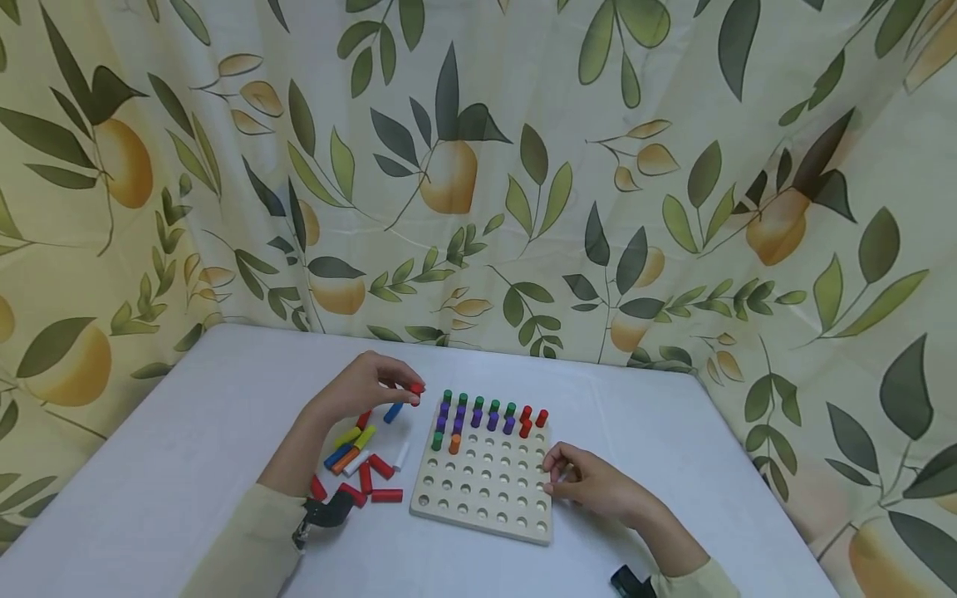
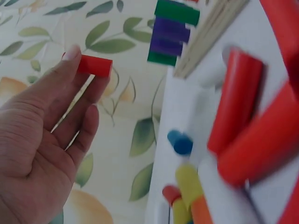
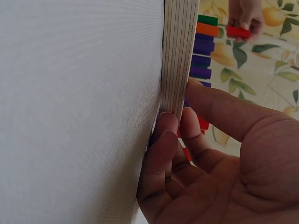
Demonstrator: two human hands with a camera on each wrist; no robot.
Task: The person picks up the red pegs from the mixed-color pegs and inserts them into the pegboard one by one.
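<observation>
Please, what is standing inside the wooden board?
Green pegs, purple pegs, red pegs and one orange peg stand in the wooden board; their lower ends are hidden inside it.

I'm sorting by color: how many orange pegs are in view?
2: one orange peg stands in the board; another lies among the loose pegs to its left. The left arm may hide more.

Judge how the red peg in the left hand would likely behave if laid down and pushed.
The red peg would probably roll, being round-sided. It's likely light: small, and held up in a pinch by the left hand. It also seems stiff, its sides straight.
</observation>
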